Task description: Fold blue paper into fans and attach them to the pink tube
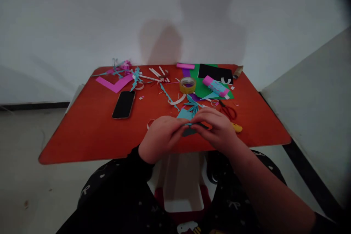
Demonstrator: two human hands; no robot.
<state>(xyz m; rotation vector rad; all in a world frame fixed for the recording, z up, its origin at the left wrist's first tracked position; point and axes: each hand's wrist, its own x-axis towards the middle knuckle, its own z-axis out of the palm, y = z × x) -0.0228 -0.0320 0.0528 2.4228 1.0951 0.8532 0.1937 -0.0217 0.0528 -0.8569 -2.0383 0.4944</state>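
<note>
My left hand (163,134) and my right hand (216,128) meet above the near part of the table, fingertips almost touching. Between them they pinch a narrow, folded piece of blue paper (188,124), seen mostly edge-on and partly covered by the fingers. Just beyond lies a pleated blue paper fan (193,106). A flat light-blue paper piece (184,113) shows behind the fingertips. To the right of my right hand are red-handled scissors (228,110) and a yellow object (237,127), possibly a cutter, partly hidden.
The red-orange table (90,131) carries a phone (124,104), a tape roll (188,85), a pink-and-blue paper roll (216,86), black paper (214,73) over green paper (199,84), and a pink paper angle (115,85). Several scraps lie about. A wall (109,18) stands behind.
</note>
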